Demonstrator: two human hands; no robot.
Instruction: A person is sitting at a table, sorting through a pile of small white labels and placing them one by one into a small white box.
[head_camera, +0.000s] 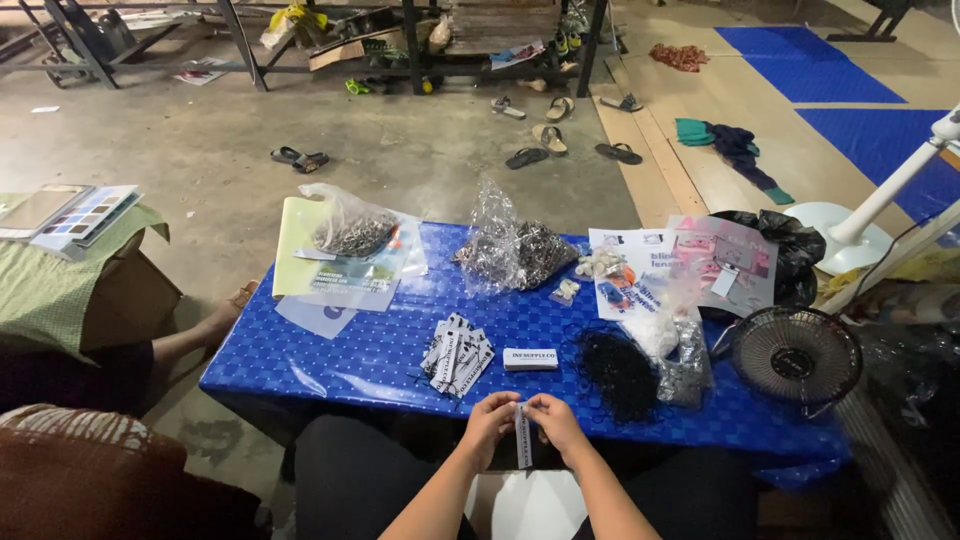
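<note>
Both my hands meet just in front of a low table covered in blue cloth (360, 350). My left hand (490, 422) and my right hand (553, 420) pinch the top of a narrow white printed tag (523, 440) that hangs down between them. On the table just beyond lie a fanned pile of similar tags (456, 356) and a small white label block (530, 359). A tangle of black strings (620, 372) sits to the right of them.
Clear plastic bags of small metal parts (352, 232) (520, 254) and printed sheets (722, 258) lie along the table's far side. A small black fan (796, 357) stands at the right edge. Another person's leg (195, 335) is at the left. Sandals are scattered on the floor beyond.
</note>
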